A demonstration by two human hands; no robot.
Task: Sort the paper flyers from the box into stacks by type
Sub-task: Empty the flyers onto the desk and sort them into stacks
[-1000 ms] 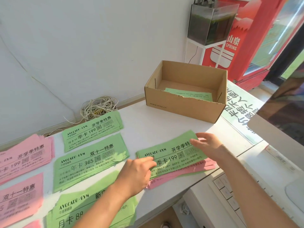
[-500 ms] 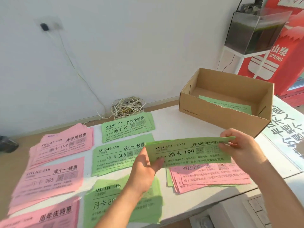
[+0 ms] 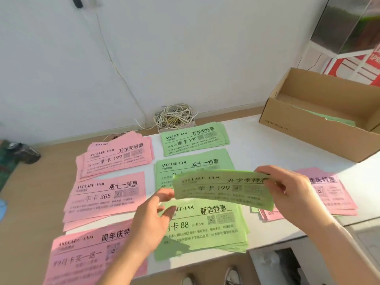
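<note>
I hold a green flyer (image 3: 222, 189) printed "199" in the air over the table. My right hand (image 3: 290, 188) pinches its right end. My left hand (image 3: 152, 219) has relaxed fingers, the fingertips just touching the flyer's left edge. Below lie green stacks marked 199 (image 3: 195, 138), 365 (image 3: 191, 163) and 88 (image 3: 207, 225). To their left are pink stacks marked 199 (image 3: 115, 157), 365 (image 3: 104, 194) and an anniversary one (image 3: 86, 254). A loose pile with pink on top (image 3: 331, 194) lies right of my right hand. The cardboard box (image 3: 304, 128) at the right holds a green flyer (image 3: 333, 118).
A coil of white cable (image 3: 174, 118) sits against the wall behind the green stacks. A dark object (image 3: 24, 154) lies at the far left. A glass tank on a white stand (image 3: 347, 27) rises behind the box. White equipment (image 3: 287, 264) sits below the table's front edge.
The green flyer was lifted off the loose pile and carried left over the green stacks. My left hand's grip on its left end has loosened. The view swung left.
</note>
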